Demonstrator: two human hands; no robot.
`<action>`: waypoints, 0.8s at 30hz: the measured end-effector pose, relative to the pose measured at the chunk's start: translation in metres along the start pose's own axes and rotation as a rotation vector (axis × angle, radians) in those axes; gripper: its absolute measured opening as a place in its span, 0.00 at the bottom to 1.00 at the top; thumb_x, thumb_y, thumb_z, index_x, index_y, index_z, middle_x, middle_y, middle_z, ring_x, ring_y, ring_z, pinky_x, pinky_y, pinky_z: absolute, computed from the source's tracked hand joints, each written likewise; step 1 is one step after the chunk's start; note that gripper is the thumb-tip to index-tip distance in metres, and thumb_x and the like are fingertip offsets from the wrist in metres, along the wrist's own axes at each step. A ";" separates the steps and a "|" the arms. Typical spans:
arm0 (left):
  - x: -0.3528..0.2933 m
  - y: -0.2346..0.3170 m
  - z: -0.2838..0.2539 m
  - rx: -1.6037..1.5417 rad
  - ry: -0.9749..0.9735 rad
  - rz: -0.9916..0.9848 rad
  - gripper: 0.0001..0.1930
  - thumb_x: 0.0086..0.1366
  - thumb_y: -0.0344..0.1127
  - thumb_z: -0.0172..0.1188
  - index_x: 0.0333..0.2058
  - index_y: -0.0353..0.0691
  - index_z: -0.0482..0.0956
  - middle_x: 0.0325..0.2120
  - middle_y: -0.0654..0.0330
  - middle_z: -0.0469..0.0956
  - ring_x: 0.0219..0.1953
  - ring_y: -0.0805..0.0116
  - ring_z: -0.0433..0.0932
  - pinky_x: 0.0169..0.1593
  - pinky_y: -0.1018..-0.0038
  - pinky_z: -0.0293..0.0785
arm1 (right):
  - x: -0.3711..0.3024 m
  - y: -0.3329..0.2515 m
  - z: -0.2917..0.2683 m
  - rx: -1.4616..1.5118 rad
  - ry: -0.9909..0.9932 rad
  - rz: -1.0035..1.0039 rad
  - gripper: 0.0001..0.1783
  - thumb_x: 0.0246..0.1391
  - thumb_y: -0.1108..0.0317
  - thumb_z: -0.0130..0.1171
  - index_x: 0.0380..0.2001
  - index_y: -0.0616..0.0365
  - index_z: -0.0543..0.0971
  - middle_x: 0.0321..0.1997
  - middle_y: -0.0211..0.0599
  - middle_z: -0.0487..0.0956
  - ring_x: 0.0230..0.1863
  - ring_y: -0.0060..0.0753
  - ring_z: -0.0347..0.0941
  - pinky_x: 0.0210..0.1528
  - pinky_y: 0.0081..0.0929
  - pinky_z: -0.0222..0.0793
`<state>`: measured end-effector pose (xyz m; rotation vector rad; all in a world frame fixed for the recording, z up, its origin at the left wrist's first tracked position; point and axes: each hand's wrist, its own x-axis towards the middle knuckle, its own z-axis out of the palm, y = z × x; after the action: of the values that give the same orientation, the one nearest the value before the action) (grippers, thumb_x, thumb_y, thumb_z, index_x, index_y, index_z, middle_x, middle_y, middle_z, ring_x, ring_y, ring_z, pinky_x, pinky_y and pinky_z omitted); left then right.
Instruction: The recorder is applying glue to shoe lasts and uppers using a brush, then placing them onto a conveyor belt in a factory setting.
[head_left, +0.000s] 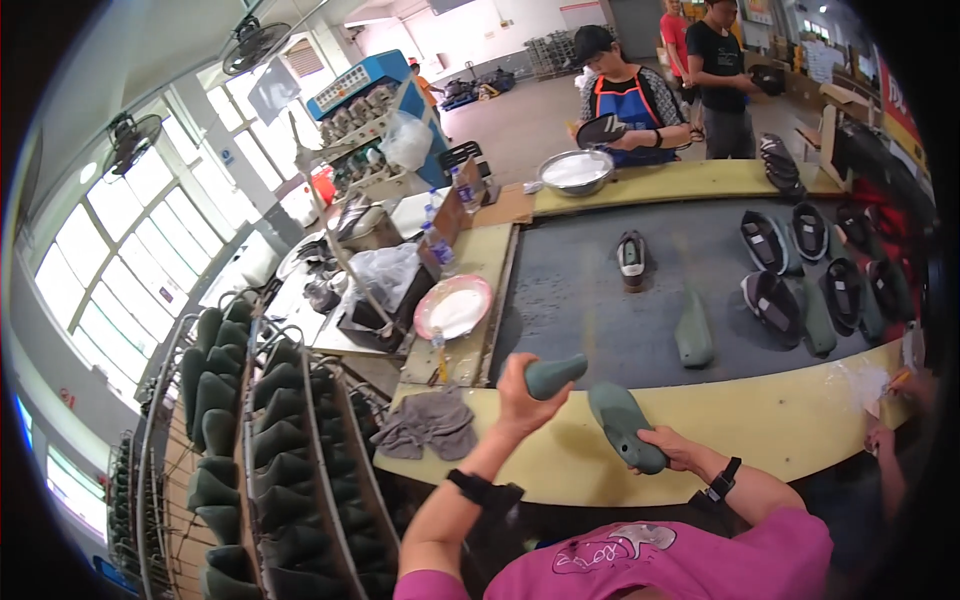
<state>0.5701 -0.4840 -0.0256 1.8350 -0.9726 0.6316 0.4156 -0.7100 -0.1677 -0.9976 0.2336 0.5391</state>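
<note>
My left hand (517, 398) is closed round a green shoe last (556, 376), raised above the near yellow edge of the table. In my right hand (668, 450) is a second green shoe last (618, 415), gripped at its heel end, its toe slanting up and to the left. Both lasts are bare. Beyond them, a single green last (693, 330) lies on the grey tabletop (585, 290). Farther off stands a small dark shoe (631, 256) with a white front.
Several dark shoe uppers (772, 303) and green lasts sit at the table's right. A pink-rimmed bowl (484, 315) and grey cloth (428, 425) lie left. Racks of lasts (215, 410) stand at my left. Opposite, a person (625, 105) holds a shoe beside a metal bowl (577, 182). Another person's hand (880, 438) is at right.
</note>
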 end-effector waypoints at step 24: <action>-0.203 -0.016 0.050 0.347 -0.050 -0.583 0.37 0.41 0.33 0.68 0.51 0.30 0.62 0.47 0.44 0.69 0.50 0.48 0.68 0.55 0.62 0.63 | 0.013 0.017 -0.038 -1.534 0.573 -0.844 0.08 0.42 0.66 0.53 0.21 0.59 0.73 0.43 0.49 0.69 0.49 0.51 0.62 0.46 0.48 0.58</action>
<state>0.4722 -0.4531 -0.2083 2.3121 -0.3256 0.4056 0.4196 -0.7306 -0.2061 -2.5561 -0.1814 -0.5280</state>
